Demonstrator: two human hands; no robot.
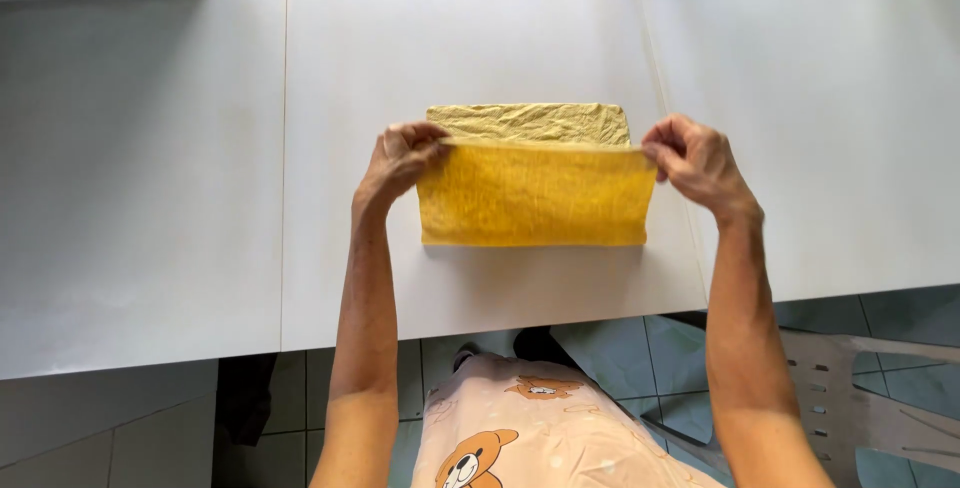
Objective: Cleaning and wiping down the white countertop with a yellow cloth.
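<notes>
I am pinching the folded, rumpled yellow terry cloth [537,193] between my left hand [400,160] and right hand [698,163], each gripping a top corner; its lower layer is lying half hidden behind the raised flap.

Both bare forearms rise from the bottom of the frame toward its centre. The left hand [400,156], left of centre, has its fingers curled and pinched shut, knuckles up. The right hand [697,161], right of centre, mirrors it, fingers pinched inward at the same height.
</notes>
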